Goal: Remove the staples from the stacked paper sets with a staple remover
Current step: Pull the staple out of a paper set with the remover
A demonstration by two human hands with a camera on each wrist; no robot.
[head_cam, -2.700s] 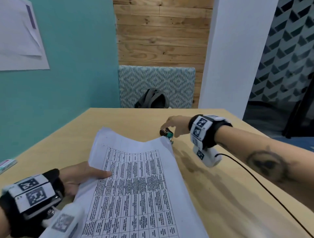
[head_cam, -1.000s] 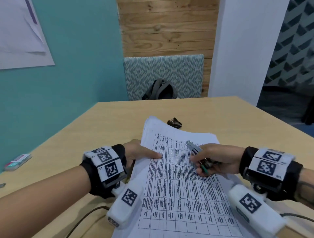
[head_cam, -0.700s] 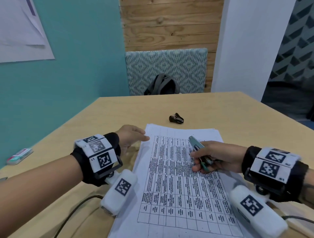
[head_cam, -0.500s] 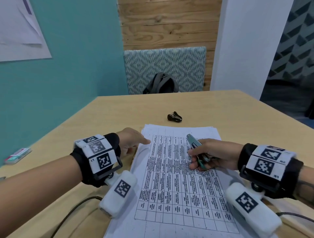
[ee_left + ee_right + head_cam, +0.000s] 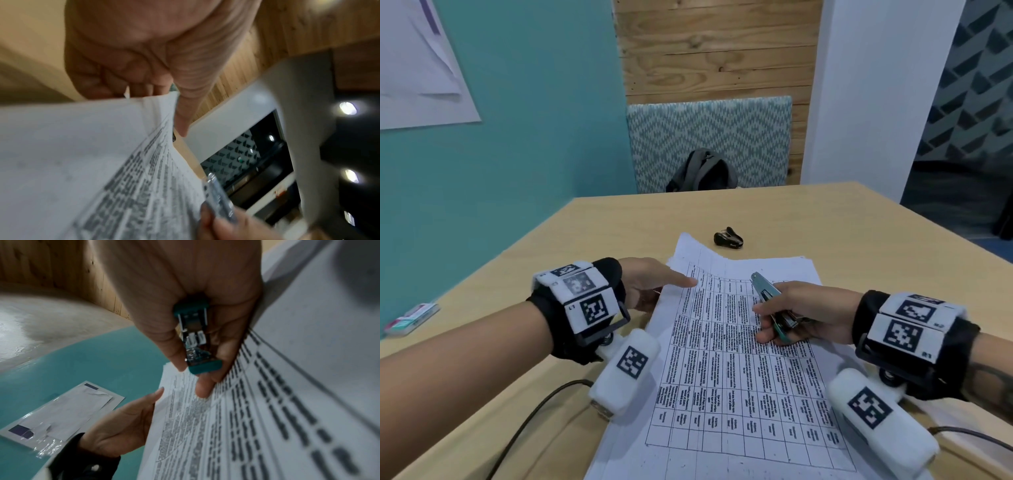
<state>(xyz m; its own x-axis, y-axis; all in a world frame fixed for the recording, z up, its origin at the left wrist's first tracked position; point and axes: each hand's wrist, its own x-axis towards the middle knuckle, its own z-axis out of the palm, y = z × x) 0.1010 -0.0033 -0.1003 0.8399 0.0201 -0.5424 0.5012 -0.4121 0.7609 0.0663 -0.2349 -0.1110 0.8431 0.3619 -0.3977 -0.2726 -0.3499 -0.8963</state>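
Teal wall (image 5: pixel 534 137) at the left of the frame with a white sheet (image 5: pixel 417 61) fixed at upper left; wooden planks (image 5: pixel 715 44) and a white pillar (image 5: pixel 876 85) behind. Patterned chair back (image 5: pixel 709 137) at centre, a dark backpack (image 5: pixel 702 171) on it.

Light wooden desk (image 5: pixel 859 233) fills the lower frame. On it:
- Stack of printed paper sets (image 5: pixel 739 370), table grid uppermost, at lower centre; its upper left corner is lifted off the desk.
- Black claw staple remover (image 5: pixel 728 238), lying just beyond the upper edge of the paper, untouched.
- Small flat packet (image 5: pixel 410 318), at the left edge, well apart from the paper.

Left hand (image 5: pixel 650 284): grips the left edge of the stack near the raised corner, thumb on top, fingers curled beneath.

Right hand (image 5: pixel 804 315): rests on the paper, right of centre, fingers closed round a small metal stapler with teal ends (image 5: pixel 774 305), its nose pointing to the upper left.

Marker-tagged wrist cameras (image 5: pixel 582 301) on both forearms.
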